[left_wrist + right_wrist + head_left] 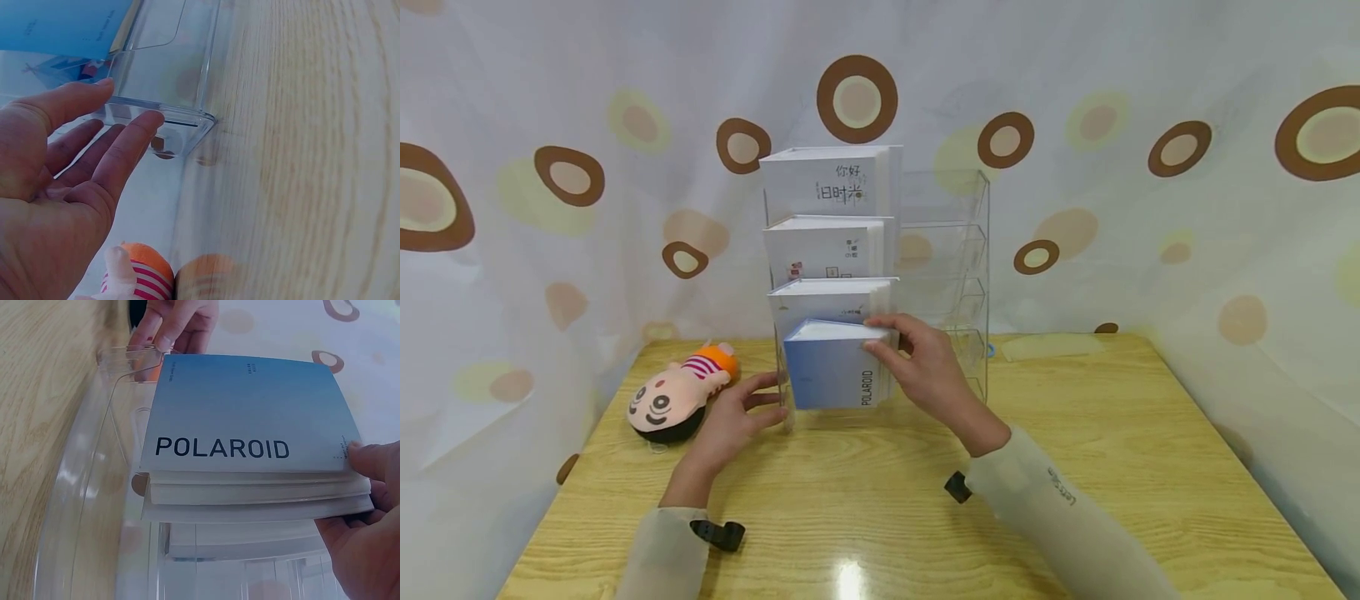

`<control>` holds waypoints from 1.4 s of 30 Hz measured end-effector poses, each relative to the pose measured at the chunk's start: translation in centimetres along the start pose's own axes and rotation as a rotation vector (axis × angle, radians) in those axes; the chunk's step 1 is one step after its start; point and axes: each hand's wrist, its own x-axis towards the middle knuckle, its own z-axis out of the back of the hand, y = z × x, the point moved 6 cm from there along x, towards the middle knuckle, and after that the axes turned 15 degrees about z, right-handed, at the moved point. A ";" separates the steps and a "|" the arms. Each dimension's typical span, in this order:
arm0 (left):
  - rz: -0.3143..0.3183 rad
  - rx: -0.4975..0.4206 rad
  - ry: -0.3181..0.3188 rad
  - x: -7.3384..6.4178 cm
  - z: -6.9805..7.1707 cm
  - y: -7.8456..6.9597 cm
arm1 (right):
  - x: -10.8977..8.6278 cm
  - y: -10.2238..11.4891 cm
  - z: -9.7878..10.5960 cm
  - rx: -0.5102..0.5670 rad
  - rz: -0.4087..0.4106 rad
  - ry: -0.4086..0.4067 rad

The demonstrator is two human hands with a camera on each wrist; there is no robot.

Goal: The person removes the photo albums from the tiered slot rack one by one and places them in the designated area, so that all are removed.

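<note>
Curtain, one: spotted, behind everything.

Worktop, one: wood-grained, far edge next to the curtain.

Rack, one: clear plastic, tiered, two columns, standing toward the worktop's far edge, left of its middle.

Upper books, three by their covers: top book, second book, third book, one above another in the rack's left column.

Doll, one: soft, striped top, orange lower part; lying by the worktop's far left corner, head toward the near edge.

Blue book, one by its cover, marked POLAROID: at the foot of the rack's left column, before the third book. Governing relation: it extends left and downward from the right grip, which has its upper right corner. Cover looks broader than tall from the head; foreshortening leaves the long axis uncertain. Whether its lower edge rests on the tier cannot be told.

Hands, two. Right hand, the nearer: pinching the blue book, thumb on the cover, fingers behind. Left hand: thumb and fingers parted, gripping nothing, fingertips at the rack's lower left corner, just beside the book.

Black wrist devices, two: one at each cuff.
</note>
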 end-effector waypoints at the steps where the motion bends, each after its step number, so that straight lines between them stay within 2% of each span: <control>1: -0.001 0.000 0.001 0.0 0.0 0.0 | 0.0 0.0 0.0 -0.003 0.000 0.000; 24: 0.021 0.001 0.010 0.0 -0.1 -0.1 | -0.7 0.5 0.3 -0.004 -0.048 0.017; 34: 0.022 0.005 0.009 -0.1 -0.1 0.0 | -1.2 0.5 0.1 -0.002 -0.042 0.043; 42: 0.039 0.016 -0.004 -0.1 -0.1 0.0 | -2.0 0.0 -0.2 0.018 -0.093 0.063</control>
